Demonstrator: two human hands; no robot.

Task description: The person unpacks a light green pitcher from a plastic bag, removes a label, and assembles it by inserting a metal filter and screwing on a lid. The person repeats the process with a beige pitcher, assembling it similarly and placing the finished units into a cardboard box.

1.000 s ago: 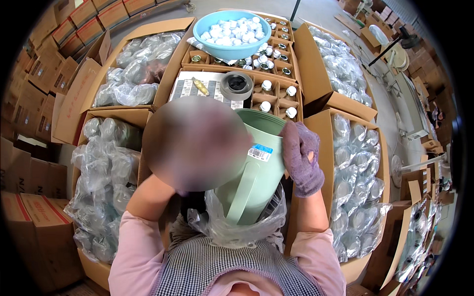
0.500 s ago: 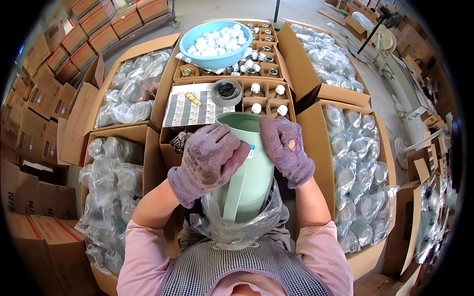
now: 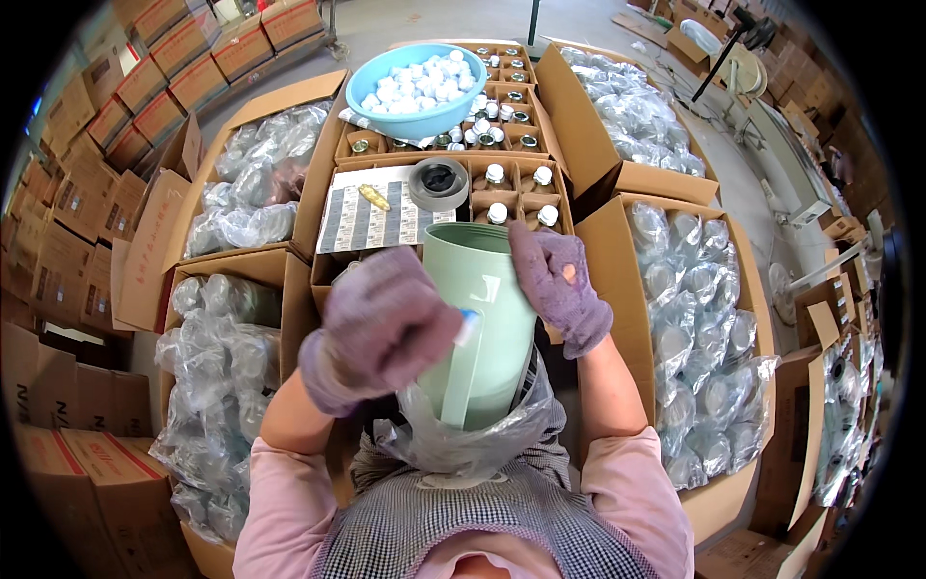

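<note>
A pale green thermos jug shell [image 3: 482, 289] with a handle stands mouth up close to my body, its lower part in a crumpled clear plastic bag [image 3: 463, 449]. My right hand [image 3: 559, 289], in a purple knitted glove, grips the shell at its rim and right side. On the other side, my gloved left hand [image 3: 386, 328] is closed and smeared by motion. A small white and blue sticker [image 3: 468, 326] shows at its fingertips, in front of the shell's handle.
Ahead lies a carton with label sheets [image 3: 371, 217], a grey tape roll [image 3: 440, 181] and white-capped bottles [image 3: 496, 178]. Behind it, a blue basin [image 3: 417, 121] holds white caps. Cartons of plastic-wrapped goods flank me at left [image 3: 222, 357] and right [image 3: 704, 376].
My left hand has drawn left and down from the shell's front. The sticker has come off the shell's face with it. The right hand keeps its hold.
</note>
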